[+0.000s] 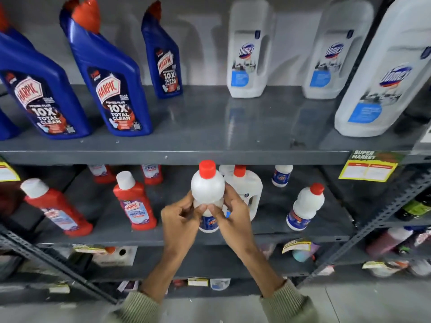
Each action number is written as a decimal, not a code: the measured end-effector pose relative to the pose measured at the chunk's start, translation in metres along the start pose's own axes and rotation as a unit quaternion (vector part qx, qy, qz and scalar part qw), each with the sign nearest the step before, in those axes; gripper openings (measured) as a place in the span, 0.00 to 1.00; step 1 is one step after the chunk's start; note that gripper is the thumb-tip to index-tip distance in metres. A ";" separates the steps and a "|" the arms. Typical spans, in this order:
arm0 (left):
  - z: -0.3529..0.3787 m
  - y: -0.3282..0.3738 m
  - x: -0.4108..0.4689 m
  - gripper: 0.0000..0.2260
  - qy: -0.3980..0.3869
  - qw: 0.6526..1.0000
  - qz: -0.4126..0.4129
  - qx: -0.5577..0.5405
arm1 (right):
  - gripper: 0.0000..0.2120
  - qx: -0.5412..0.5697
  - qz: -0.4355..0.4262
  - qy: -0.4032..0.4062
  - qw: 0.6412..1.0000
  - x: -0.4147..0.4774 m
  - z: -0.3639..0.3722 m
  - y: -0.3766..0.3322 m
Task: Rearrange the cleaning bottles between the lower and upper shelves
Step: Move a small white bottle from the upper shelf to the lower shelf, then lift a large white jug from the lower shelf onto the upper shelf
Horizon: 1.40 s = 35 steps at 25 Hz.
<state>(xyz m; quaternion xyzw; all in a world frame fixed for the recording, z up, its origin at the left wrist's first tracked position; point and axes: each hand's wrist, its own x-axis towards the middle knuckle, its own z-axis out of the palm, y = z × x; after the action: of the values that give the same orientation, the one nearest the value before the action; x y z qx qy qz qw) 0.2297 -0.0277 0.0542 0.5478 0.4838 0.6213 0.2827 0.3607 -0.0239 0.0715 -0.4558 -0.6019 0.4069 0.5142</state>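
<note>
A small white bottle with a red cap (207, 187) is held upright in front of the lower shelf, its cap level with the upper shelf's front lip. My left hand (180, 220) grips its lower left side and my right hand (231, 213) its lower right, with both thumbs on its middle. The upper shelf (210, 127) carries blue Harpic bottles (109, 80) on the left and large white Domex jugs (249, 50) on the right. The lower shelf (263, 229) holds red Harpic bottles (135, 201), another small white bottle (305, 206) and a white jug (247, 190) behind my hands.
A yellow supermarket price tag (370, 166) hangs off the upper shelf's lip at the right. Slotted grey uprights (384, 215) cross diagonally at both sides. More goods and tags fill the shelves below. The middle of the upper shelf between blue bottles and jugs is bare.
</note>
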 end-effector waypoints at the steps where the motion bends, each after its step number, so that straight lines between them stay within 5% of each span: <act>1: -0.001 -0.021 0.002 0.22 -0.002 1.000 -0.015 0.010 | 0.24 -0.014 0.013 -0.004 1.000 0.005 0.007 0.018; 10: 0.011 -0.145 0.033 0.19 -0.026 0.989 -0.129 0.063 | 0.24 -0.083 0.109 0.013 0.991 0.054 0.048 0.136; 20: 0.015 -0.142 0.040 0.20 0.001 0.982 -0.128 0.142 | 0.26 -0.106 0.097 0.008 0.990 0.045 0.044 0.140; 23: 0.016 -0.112 0.014 0.24 0.105 0.981 -0.066 0.149 | 0.15 -0.132 0.031 0.103 0.985 0.016 0.012 0.116; 27: 0.051 -0.085 -0.013 0.13 0.055 0.990 -0.029 0.125 | 0.12 -0.071 -0.003 0.275 0.959 0.024 -0.046 0.110; 31: 0.089 -0.094 -0.013 0.15 0.008 0.979 -0.161 0.126 | 0.24 -0.103 0.053 0.176 0.978 0.054 -0.079 0.144; 35: 0.114 -0.105 -0.003 0.13 -0.020 0.973 -0.167 0.157 | 0.17 -0.089 0.141 0.044 0.985 0.066 -0.085 0.160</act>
<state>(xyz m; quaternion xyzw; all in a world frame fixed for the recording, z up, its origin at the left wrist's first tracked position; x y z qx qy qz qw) 0.3201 0.0414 -0.0501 0.5091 0.6540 0.4709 0.3023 0.4619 0.0826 -0.0535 -0.5978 -0.5420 0.3996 0.4350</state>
